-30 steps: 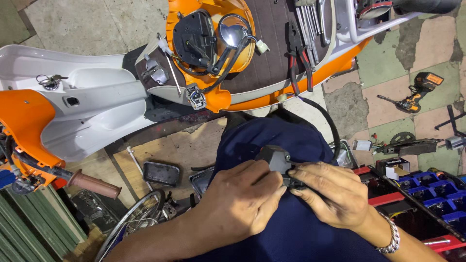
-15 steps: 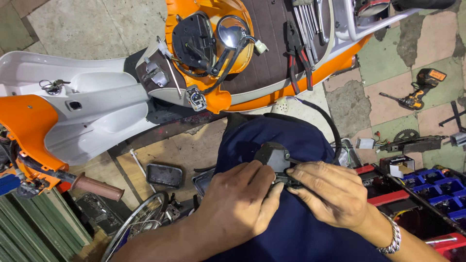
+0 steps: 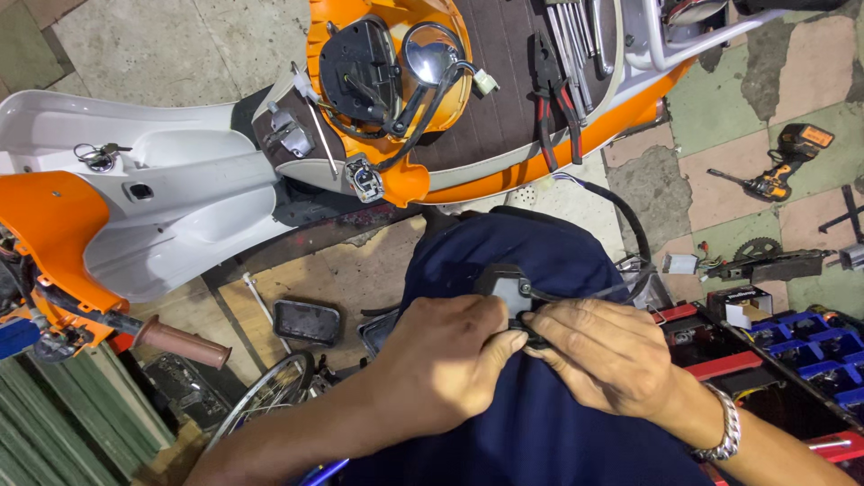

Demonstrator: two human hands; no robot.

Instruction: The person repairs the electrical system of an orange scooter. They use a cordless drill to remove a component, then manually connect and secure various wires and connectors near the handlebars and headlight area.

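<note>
Orange-and-white scooter (image 3: 180, 207), stripped of panels, laid across the upper part of the view on a paved floor (image 3: 135, 45) of patchy tiles. Orange headlamp housing (image 3: 387, 81) resting on the brown footboard (image 3: 504, 99), wiring and a round mirror (image 3: 430, 52) spilling from its open back. Red-handled pliers (image 3: 553, 94) lying on the footboard just beside the housing, with a row of metal tools (image 3: 576, 36) near its upper edge. Brown handlebar grip (image 3: 180, 342) projecting at the lower left, a spoked wheel (image 3: 270, 391) below it.

Dark blue trouser leg (image 3: 540, 423) filling the lower centre — serving as the work surface. Red rack of blue parts bins (image 3: 810, 351) at the right edge; orange cordless drill (image 3: 778, 171) on the tiles well apart from it, a chain sprocket (image 3: 756, 247) between the two.

Left hand (image 3: 441, 360) and right hand (image 3: 612, 355) meeting on top of the knee, fingertips touching. Both closed tightly around a small black electrical part (image 3: 508, 288) — thumbs and forefingers pinched on its lower end, upper half showing above the knuckles. Black cable (image 3: 630, 225) running from the part up and over toward the scooter. Metal link bracelet (image 3: 724, 432) on the right wrist.
</note>
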